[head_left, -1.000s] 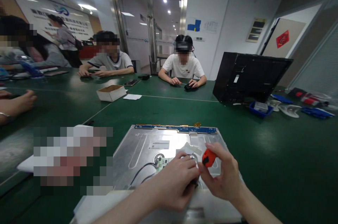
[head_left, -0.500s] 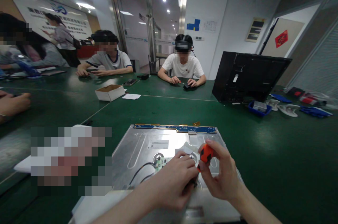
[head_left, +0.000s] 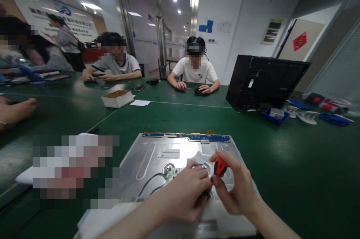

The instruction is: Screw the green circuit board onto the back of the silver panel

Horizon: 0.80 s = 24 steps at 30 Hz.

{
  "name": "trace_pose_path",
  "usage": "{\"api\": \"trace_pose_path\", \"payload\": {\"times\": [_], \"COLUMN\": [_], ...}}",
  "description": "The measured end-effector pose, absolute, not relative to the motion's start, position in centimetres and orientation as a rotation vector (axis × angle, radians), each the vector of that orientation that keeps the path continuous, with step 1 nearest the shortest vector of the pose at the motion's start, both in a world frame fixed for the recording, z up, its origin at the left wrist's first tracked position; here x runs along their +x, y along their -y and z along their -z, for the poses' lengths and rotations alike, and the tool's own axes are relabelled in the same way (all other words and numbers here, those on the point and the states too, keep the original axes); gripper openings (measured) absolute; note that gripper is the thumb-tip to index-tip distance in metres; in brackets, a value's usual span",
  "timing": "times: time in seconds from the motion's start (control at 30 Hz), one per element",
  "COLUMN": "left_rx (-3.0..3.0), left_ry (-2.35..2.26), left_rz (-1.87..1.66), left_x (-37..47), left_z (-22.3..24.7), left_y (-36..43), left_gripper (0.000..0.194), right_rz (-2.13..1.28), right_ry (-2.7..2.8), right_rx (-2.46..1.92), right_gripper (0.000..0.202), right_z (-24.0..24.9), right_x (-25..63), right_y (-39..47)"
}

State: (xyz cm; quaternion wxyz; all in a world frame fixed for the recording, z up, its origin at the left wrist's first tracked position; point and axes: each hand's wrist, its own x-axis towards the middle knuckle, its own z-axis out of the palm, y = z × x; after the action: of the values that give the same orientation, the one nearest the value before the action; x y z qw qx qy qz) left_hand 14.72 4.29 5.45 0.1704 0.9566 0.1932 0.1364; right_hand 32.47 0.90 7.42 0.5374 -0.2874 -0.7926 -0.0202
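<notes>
- Your right hand [head_left: 239, 188] pinches a stubby, orange-and-black tool handle [head_left: 220, 166] above the silvery metal panel [head_left: 146, 161].
- Your left hand [head_left: 188, 190] curls just beside it; whether it grips anything, I cannot tell.
- The panel, pressed with rounded grooves, lies on the green tabletop [head_left: 284, 179].

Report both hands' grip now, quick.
Left hand: over the panel, fingers partly hidden; cannot tell.
Right hand: closed, holding the orange handle.

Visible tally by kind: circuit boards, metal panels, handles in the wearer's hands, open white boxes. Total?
Circuit boards: 2 (blue strip, green board)
Metal panel: 1
Orange-and-black handle, right hand: 1
Open white box: 1
Total: 5
</notes>
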Motion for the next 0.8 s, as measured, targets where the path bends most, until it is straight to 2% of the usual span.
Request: {"api": "trace_pose_path", "payload": {"times": [0.13,0.53,0.8], "left_rx": [2.723,2.711,2.729], "left_ry": [-0.551,-0.535,-0.551], "left_rz": [-0.373,-0.372,-0.338], "left_x": [14.72,14.64,14.81], "left_z": [-5.48,-5.28,-5.50], "left_y": [-4.35,-4.42,-4.42], "left_gripper": [0.009,0.020,0.013], "right_rz": [0.041,0.187,0.035], "right_ry": [1.877,1.850,1.909], "right_rx": [-0.691,-0.747,-0.690], "right_gripper": [0.055,0.039,0.056], "right_z": [-7.35,-7.02,-7.55], "right_x": [32.53,32.37,32.52], "right_y": [-0.88,-1.23,-0.88]}}
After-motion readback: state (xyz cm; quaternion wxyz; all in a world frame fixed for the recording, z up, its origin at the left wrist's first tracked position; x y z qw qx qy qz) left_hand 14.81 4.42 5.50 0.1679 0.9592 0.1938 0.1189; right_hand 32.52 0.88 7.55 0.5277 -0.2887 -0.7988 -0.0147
